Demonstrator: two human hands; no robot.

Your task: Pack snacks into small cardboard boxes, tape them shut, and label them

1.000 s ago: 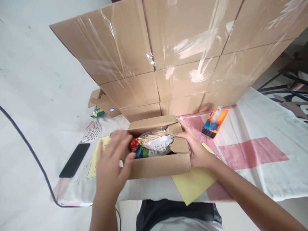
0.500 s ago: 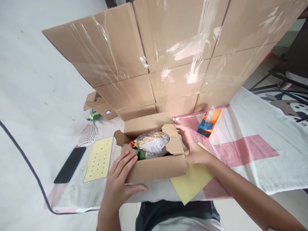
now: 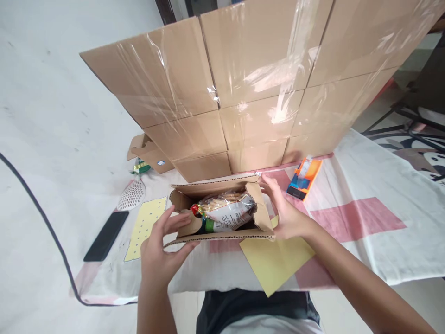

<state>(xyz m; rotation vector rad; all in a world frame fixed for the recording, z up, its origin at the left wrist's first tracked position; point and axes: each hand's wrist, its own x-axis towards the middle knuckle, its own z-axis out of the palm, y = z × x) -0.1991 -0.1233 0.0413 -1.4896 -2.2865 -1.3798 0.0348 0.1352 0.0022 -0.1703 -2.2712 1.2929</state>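
Observation:
An open cardboard box (image 3: 269,218) stands at the middle of the table with its flaps raised. Inside lie a clear plastic packet (image 3: 231,208) with pale sticks and printed text, and a green-and-white item (image 3: 212,226) beneath it. My left hand (image 3: 162,246) grips the box's left front corner, fingers over the left flap and thumb against the front flap. My right hand (image 3: 285,213) is closed round the right side of the box. Parts of its fingers are hidden behind the cardboard.
A large taped cardboard panel (image 3: 257,69) stands behind the box. Left are a black phone (image 3: 106,236), a yellow dotted card (image 3: 144,227) and a white perforated object (image 3: 131,195). A yellow sheet (image 3: 274,264) and an orange-blue item (image 3: 304,178) lie right.
The box's front and back flaps have swung upright. My left hand has shifted onto the left flap and front edge; my right hand still holds the right side. The view has shifted slightly.

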